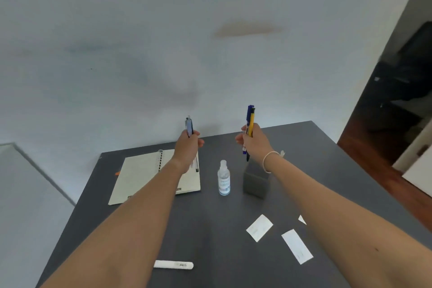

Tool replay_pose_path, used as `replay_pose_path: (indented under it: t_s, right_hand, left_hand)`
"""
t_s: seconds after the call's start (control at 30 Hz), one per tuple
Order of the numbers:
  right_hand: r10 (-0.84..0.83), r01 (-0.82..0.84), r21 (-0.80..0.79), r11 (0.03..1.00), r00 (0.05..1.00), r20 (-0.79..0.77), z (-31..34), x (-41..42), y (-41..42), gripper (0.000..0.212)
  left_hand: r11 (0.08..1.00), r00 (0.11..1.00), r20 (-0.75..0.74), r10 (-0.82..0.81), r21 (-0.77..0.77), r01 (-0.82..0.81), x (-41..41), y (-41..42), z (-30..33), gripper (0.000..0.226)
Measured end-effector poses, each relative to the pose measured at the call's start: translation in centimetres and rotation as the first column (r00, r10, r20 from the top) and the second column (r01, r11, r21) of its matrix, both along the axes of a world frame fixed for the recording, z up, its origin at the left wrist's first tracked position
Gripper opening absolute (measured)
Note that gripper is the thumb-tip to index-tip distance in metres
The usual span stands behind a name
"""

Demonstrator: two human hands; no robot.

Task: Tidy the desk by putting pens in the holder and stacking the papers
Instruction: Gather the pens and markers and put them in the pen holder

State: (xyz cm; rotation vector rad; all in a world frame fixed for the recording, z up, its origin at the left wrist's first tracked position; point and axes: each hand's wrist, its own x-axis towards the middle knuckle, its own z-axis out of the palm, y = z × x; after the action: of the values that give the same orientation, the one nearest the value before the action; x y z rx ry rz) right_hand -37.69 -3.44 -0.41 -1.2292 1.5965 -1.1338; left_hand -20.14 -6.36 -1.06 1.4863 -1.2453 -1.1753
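Observation:
My left hand (188, 147) is raised above the notebook and grips two pens (189, 125) upright, one pale and one dark. Held in my right hand (253, 141) are a blue marker (249, 114) and a yellow pen (252, 121), upright, just above the grey square pen holder (254, 182). Their lower tips hang close over the holder's top. Two white paper slips (259, 227) (297, 246) lie on the dark desk (210, 229) near the front right; a third slip (302, 219) peeks out beside my right forearm. A white marker (173, 264) lies at the front.
An open spiral notebook (140, 175) lies at the back left under my left arm. A small clear spray bottle (224, 178) stands between notebook and holder. The desk backs onto a pale wall; a wooden floor shows to the right.

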Motion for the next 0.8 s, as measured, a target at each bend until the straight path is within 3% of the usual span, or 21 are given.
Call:
replay_pose_path:
  t_s: [0.3,0.5,0.8]
  right_hand:
    - [-0.229,0.219,0.066,0.973,0.949,0.219,-3.8,-5.9,0.7,0.015]
    - [-0.252,0.237,0.092,0.967,0.941,0.226,-6.6,-6.3,-0.5,0.016]
    - [-0.298,0.275,0.132,0.952,0.929,0.217,-8.2,-6.9,-1.1,0.018]
  left_hand:
    - [0.998,0.958,-0.285,-0.043,0.041,0.057,-9.9,-1.1,-1.1,0.024]
    - [0.990,0.943,-0.327,-0.059,0.102,0.098,-12.4,-2.3,-3.8,0.023]
    - [0.975,0.957,-0.273,-0.101,0.162,0.150,-14.2,-3.1,-7.1,0.022]
